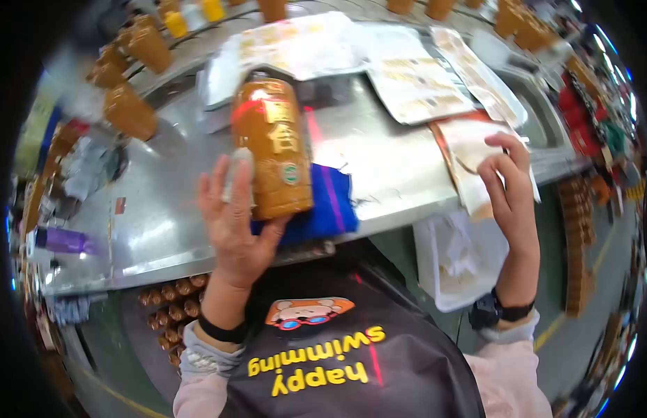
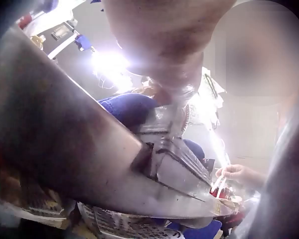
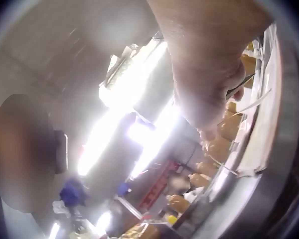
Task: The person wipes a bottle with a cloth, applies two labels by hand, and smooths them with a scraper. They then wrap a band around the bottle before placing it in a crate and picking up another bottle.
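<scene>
A brown bottle [image 1: 271, 150] with gold characters and a small green round mark lies on a folded blue cloth [image 1: 335, 202] on the steel table. Along its left side my left hand [image 1: 236, 209] rests with straight fingers, the thumb at the bottle's base; one finger wears a pale cover [image 1: 237, 167]. Over a white sheet [image 1: 470, 150] with an orange edge, my right hand [image 1: 508, 184] has bent fingers. Between its fingertips a thin dark sliver [image 3: 240, 85] shows in the right wrist view, and pale strips [image 2: 218, 185] hang at that hand in the left wrist view.
Printed label sheets [image 1: 417, 87] and white trays cover the table's back. More brown bottles [image 1: 128, 111] stand around the far edge. A white bin [image 1: 449, 265] with paper scraps sits below the front edge at right. A purple bottle [image 1: 65, 240] is at far left.
</scene>
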Available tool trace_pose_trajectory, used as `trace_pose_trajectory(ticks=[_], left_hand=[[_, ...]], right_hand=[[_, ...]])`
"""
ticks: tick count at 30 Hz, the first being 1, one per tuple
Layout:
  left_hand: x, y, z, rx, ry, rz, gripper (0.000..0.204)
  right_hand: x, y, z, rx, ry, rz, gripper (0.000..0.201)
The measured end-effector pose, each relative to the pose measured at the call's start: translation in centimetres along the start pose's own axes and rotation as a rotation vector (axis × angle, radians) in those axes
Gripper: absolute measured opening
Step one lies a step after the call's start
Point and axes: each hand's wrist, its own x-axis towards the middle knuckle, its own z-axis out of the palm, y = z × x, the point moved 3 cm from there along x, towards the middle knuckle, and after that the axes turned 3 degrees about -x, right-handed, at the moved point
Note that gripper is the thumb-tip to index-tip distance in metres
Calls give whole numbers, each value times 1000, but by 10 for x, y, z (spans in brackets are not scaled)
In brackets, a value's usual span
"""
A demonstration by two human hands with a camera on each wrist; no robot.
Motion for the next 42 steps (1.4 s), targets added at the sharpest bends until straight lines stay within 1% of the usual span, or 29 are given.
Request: trace_pose_trajectory(ticks=[1,2,3,5,6,9,10,13,16,19,20,27,28,32,38,42], left_hand=[[-6,-4,3,-54,27,-61,82],[-17,-4,13,-167,27,-165,81],[-25,-12,7,-252,63,-275,80],[-23,-12,-2,-128,23,-220,79],[-21,-12,-5,-80,-4,-191,78],[-3,-1,-17,89,-22,-20,79],[-3,-1,-16,51,-28,-32,75],[0,0,-21,-444,-8,-205,67],[7,0,-20,-809,-92,-300,44],[12,5,-18,-579,-124,-208,23],[11,5,-20,-600,-111,-261,17],[-6,-5,-20,-530,-8,-426,18],[-9,-6,-18,-525,-4,-451,18],[-14,-8,-16,-540,-4,-515,19],[-21,-12,-11,-598,15,-601,19],[-28,-19,-2,-805,84,-693,21]], right_hand=[[10,-16,5,37,-3,-42,5],[13,-34,11,155,-32,-71,5],[30,-57,25,288,-67,-141,4],[43,-82,39,357,-121,-217,4],[48,-94,42,339,-146,-240,4],[61,-127,55,441,-171,-330,9],[63,-135,59,458,-176,-367,14],[64,-150,72,474,-189,-393,15],[63,-156,85,500,-195,-380,14],[62,-156,91,492,-205,-363,11],[60,-152,93,484,-206,-352,10],[46,-131,118,539,-265,-237,6],[45,-131,118,559,-293,-200,9],[44,-136,116,556,-292,-189,15],[40,-129,123,593,-296,-126,16],[38,-127,124,613,-303,-104,16]])
